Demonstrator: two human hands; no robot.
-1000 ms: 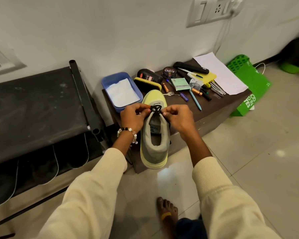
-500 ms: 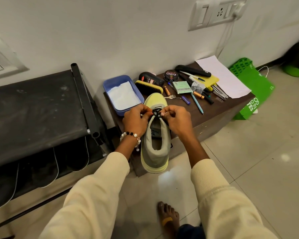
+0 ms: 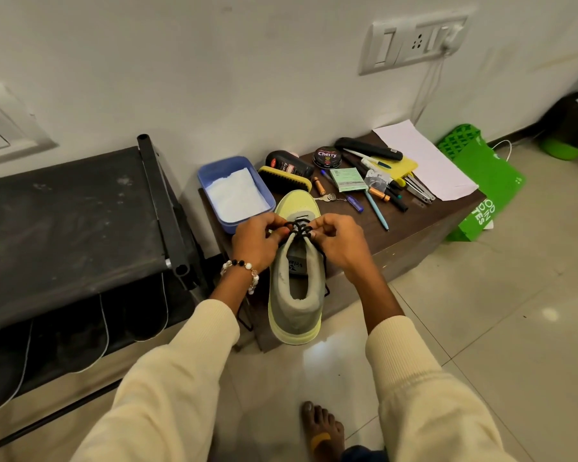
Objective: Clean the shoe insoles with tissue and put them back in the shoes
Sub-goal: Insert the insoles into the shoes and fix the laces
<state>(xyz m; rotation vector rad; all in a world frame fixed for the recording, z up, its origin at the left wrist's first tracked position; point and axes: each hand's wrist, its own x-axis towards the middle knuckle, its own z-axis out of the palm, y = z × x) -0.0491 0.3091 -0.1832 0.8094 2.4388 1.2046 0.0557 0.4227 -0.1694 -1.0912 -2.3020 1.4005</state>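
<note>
A yellow-green shoe point(image 3: 294, 305) with a grey collar lies on the low brown table point(image 3: 414, 225), heel toward me and hanging over the front edge. Its black laces point(image 3: 300, 228) cross the tongue. My left hand point(image 3: 259, 243) pinches the laces from the left, and my right hand point(image 3: 339, 245) pinches them from the right. An insole with printed lettering point(image 3: 296, 265) shows inside the shoe opening. White tissue point(image 3: 236, 195) fills a blue tray point(image 3: 214, 168) behind my left hand.
Behind the shoe lie a shoe brush point(image 3: 284, 180), a polish tin point(image 3: 327, 156), a black bottle point(image 3: 287, 163), pens, keys and white paper point(image 3: 424, 160). A black shoe rack point(image 3: 67, 221) stands at left. A green bag point(image 3: 481, 191) leans at right. My bare foot point(image 3: 321, 431) is on the tiled floor.
Both hands stay at the laces, fingers shifting slightly. The view has tilted down a little; the shoe has not moved.
</note>
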